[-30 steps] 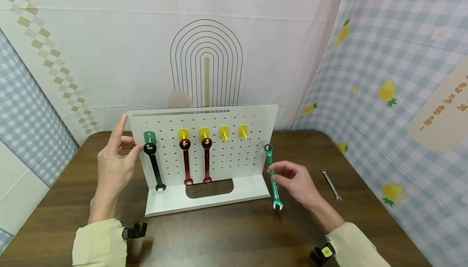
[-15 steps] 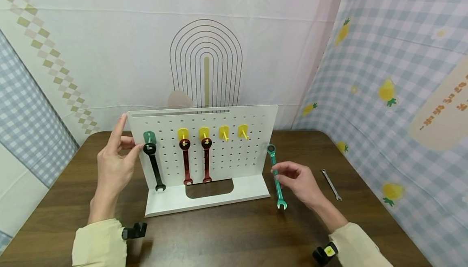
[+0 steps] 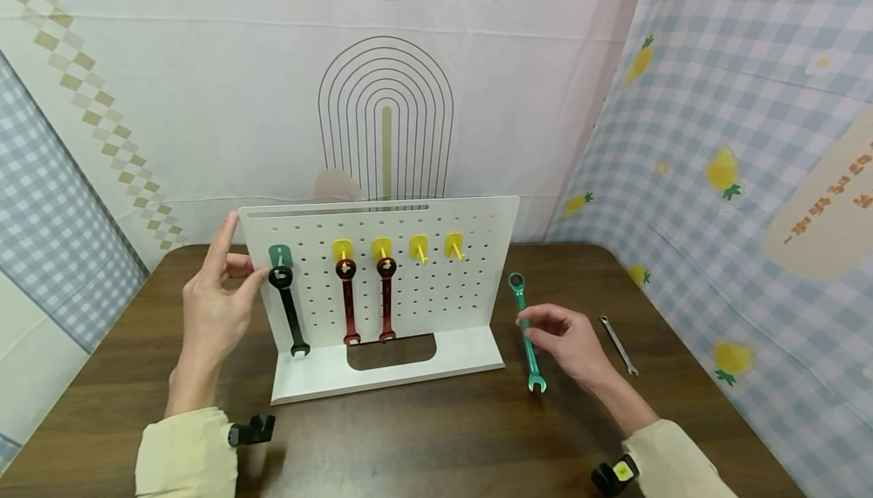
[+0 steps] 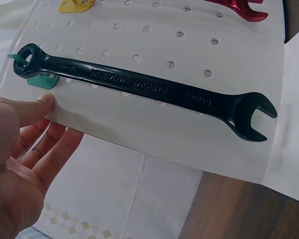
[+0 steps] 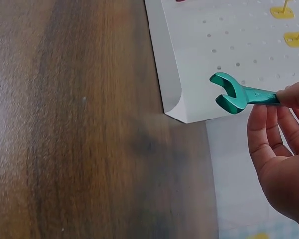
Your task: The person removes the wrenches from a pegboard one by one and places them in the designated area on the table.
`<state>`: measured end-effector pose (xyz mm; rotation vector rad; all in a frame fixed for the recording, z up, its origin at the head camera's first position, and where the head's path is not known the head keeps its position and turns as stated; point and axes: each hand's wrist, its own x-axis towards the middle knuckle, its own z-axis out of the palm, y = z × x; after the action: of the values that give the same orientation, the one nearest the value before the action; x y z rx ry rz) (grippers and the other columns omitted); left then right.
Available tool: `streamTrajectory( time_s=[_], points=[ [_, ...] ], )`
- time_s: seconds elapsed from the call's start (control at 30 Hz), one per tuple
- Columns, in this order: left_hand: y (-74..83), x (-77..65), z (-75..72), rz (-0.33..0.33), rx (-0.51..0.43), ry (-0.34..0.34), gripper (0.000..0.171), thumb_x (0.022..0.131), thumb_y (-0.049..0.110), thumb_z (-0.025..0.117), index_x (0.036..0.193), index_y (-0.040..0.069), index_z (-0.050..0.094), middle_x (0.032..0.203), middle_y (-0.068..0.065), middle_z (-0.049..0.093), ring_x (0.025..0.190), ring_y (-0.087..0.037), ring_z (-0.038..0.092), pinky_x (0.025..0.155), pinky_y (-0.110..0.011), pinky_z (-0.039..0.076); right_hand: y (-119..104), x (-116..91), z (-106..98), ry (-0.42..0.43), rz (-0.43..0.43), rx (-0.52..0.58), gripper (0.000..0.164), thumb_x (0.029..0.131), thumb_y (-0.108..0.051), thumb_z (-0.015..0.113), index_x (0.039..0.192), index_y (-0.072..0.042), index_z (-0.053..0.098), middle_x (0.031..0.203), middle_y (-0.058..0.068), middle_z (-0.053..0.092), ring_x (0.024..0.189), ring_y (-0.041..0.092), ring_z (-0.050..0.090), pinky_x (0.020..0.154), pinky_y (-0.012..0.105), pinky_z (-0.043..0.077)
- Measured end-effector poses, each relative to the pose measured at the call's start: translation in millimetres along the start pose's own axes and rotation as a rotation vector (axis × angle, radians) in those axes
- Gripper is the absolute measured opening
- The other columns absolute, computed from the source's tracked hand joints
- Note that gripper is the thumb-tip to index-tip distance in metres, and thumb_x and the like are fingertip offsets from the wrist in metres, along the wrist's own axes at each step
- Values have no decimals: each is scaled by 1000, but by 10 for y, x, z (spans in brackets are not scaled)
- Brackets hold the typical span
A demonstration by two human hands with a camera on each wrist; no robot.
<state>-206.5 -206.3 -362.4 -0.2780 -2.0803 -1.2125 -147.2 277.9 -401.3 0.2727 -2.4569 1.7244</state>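
My left hand [image 3: 217, 308] holds the left edge of a white pegboard [image 3: 436, 293], thumb on the front face and fingers behind it. Beside that thumb a black combination wrench [image 4: 139, 84] hangs by its ring end from a green hook [image 4: 44, 80]. Two red wrenches [image 3: 349, 305] hang on yellow hooks further right. Just off the board's right side, my right hand [image 3: 562, 340] pinches a green combination wrench [image 3: 527, 331] by its shank between thumb and fingers. Its ring end points up and its open end down. The right wrist view shows that open end [image 5: 231, 94] overlapping the board.
Two yellow hooks [image 3: 419, 248] on the board's right half carry nothing. A small silver wrench [image 3: 618, 345] lies on the brown table [image 3: 423, 445] to the right of my right hand. Patterned cloth [image 3: 518, 104] hangs behind and along both sides.
My right hand has moved to the right, away from the pegboard's right edge, carrying the green wrench. The left hand and the hanging wrenches stay in place.
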Motion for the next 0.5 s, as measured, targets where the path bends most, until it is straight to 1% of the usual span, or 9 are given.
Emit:
streamTrajectory(
  time_s=[0.27,0.33,0.4,0.5],
  points=[
    [-4,-1,5,8,12,-1,92,89,-12,77,164,29,42,91,2,64,88,18,55,75,2,43,47,-21,-66,21,-14,-8,20,96,5,71,115,11,72,96,-9,76,78,5,66,68,28,61],
    [-7,0,5,12,10,1,92,89,-13,77,164,28,42,91,-2,64,88,18,55,75,2,43,51,-23,-76,25,-13,-8,20,96,5,71,115,11,71,96,-11,76,79,5,66,69,28,61],
    [-10,0,5,14,10,2,92,89,-13,77,164,28,42,90,-3,65,88,17,55,75,2,43,54,-25,-85,27,-9,-11,20,96,5,71,115,11,71,96,-12,76,79,4,66,69,28,61],
    [-14,1,5,14,8,2,92,89,-12,77,164,28,43,90,2,64,88,17,55,74,2,43,61,-30,-96,31,2,-11,21,96,4,71,115,11,71,96,-11,76,80,3,66,70,27,61]
  ],
)
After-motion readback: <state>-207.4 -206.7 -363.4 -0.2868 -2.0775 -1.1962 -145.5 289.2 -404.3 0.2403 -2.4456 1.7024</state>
